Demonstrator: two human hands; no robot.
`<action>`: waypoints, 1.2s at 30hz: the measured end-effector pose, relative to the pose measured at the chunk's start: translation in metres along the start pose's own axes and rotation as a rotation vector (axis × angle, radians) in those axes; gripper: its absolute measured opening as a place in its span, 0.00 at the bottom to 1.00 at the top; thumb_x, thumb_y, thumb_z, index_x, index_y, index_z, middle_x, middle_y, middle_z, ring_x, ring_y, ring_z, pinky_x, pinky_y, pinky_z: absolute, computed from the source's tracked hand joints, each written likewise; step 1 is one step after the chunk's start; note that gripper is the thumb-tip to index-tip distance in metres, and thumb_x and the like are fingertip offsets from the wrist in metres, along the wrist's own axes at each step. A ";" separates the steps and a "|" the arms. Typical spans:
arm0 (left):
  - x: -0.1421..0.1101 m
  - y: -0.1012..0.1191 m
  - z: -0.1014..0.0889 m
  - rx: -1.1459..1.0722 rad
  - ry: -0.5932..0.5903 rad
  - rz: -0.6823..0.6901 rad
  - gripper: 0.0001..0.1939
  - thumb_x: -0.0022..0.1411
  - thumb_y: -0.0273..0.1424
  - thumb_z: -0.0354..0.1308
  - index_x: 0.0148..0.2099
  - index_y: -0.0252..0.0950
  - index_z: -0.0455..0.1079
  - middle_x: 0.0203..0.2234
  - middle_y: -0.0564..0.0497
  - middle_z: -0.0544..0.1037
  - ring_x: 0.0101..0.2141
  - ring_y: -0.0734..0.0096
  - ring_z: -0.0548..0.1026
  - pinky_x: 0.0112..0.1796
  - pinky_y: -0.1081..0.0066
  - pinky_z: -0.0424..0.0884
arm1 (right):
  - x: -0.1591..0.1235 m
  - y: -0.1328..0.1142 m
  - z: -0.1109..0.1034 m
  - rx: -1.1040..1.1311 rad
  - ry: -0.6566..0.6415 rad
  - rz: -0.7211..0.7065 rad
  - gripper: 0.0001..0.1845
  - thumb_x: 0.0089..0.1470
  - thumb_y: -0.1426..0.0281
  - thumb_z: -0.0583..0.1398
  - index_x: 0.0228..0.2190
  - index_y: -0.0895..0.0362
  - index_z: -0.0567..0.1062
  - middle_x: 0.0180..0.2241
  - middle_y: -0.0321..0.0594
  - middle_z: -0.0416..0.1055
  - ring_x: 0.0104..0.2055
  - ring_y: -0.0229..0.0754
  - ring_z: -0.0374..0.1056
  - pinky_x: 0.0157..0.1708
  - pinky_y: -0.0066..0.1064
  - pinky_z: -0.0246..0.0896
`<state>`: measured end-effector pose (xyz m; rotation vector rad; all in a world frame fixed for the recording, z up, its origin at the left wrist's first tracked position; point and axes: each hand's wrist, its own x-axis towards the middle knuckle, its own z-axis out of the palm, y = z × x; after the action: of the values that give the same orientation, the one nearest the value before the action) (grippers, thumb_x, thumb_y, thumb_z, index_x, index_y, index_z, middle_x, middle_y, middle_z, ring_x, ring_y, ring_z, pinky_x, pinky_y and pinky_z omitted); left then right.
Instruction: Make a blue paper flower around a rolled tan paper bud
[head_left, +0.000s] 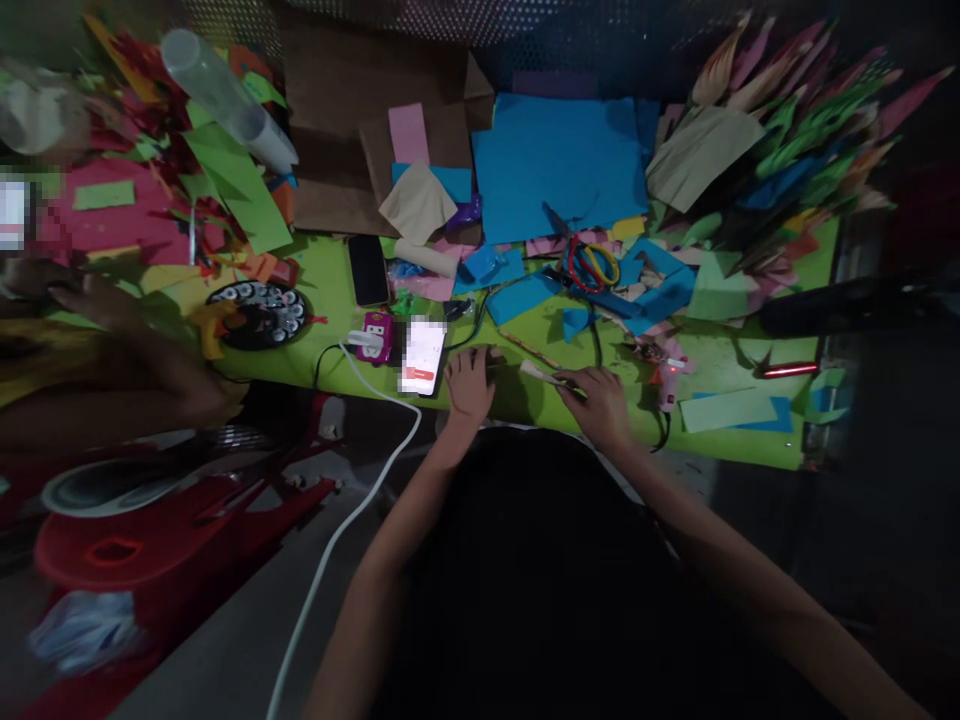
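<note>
My left hand [470, 384] lies on the green tabletop [345, 385] near its front edge, palm down with the fingers apart. Just left of it is a phone [424, 345] with a lit screen. My right hand [600, 405] pinches a small strip of cream paper [538, 373] between thumb and fingers; its tip points left, toward my other hand. A thin patterned stick [525, 346] lies on the table beyond the two hands. To the right of my right hand rests a pink glue gun [667, 385] with a small red light.
Scissors with red and yellow handles [592, 265] lie among blue paper scraps. Behind are a blue sheet [559, 165] and brown paper [330, 150]. Paper flowers [802, 120] fill the back right. A purple power socket [375, 338] has a white cable [330, 560]. Another person's arm [135, 370] is at left.
</note>
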<state>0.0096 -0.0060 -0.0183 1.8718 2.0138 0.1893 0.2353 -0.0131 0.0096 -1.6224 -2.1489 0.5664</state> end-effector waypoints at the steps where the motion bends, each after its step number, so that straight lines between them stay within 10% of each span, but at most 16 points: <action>1: 0.002 0.000 0.000 -0.008 -0.006 0.009 0.25 0.60 0.28 0.61 0.60 0.37 0.66 0.54 0.37 0.72 0.54 0.46 0.69 0.52 0.51 0.65 | 0.001 -0.001 -0.001 0.008 0.007 -0.003 0.11 0.62 0.65 0.57 0.39 0.53 0.80 0.32 0.41 0.77 0.38 0.48 0.69 0.39 0.39 0.56; 16: -0.007 -0.006 0.008 -0.755 0.060 0.240 0.11 0.64 0.30 0.53 0.49 0.37 0.68 0.41 0.45 0.76 0.43 0.60 0.73 0.45 0.60 0.69 | 0.024 -0.039 -0.050 0.067 0.071 -0.129 0.09 0.61 0.69 0.58 0.37 0.51 0.79 0.34 0.39 0.79 0.38 0.46 0.72 0.39 0.38 0.58; 27: -0.019 0.008 -0.008 -0.749 0.036 0.343 0.13 0.65 0.34 0.52 0.51 0.37 0.66 0.40 0.45 0.75 0.42 0.59 0.71 0.44 0.60 0.66 | 0.027 -0.066 -0.055 -0.063 0.064 -0.297 0.11 0.60 0.72 0.57 0.37 0.52 0.81 0.33 0.43 0.75 0.37 0.46 0.66 0.37 0.37 0.53; 36: -0.021 0.016 -0.019 -0.848 -0.088 0.335 0.11 0.64 0.34 0.53 0.49 0.37 0.64 0.39 0.46 0.74 0.38 0.64 0.71 0.43 0.63 0.67 | 0.031 -0.070 -0.054 0.302 -0.153 -0.192 0.09 0.61 0.66 0.60 0.38 0.49 0.82 0.34 0.42 0.75 0.39 0.45 0.70 0.39 0.37 0.63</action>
<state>0.0180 -0.0225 0.0086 1.5680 1.2281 0.8762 0.1995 0.0043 0.0938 -1.2331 -2.1680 0.9270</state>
